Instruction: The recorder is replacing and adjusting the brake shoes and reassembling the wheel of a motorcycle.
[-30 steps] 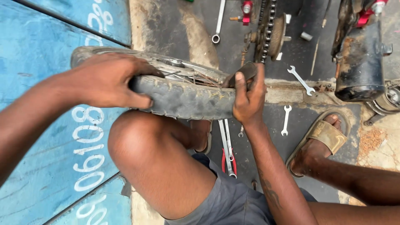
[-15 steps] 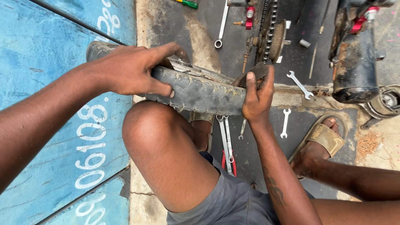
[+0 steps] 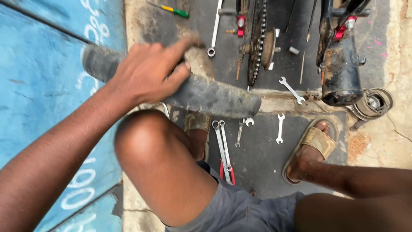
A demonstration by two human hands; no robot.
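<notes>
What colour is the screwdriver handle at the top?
The screwdriver handle is yellow and green, in the head view.

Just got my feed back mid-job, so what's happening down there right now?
A person sits on the ground with a dusty black tyre propped across the left knee. The left hand lies over the top of the tyre, fingers curled on it. The right hand is out of view. Spanners and red-handled pliers lie on the dark mat below the tyre, beside a sandalled foot. A chain and sprocket sit beyond it.
</notes>
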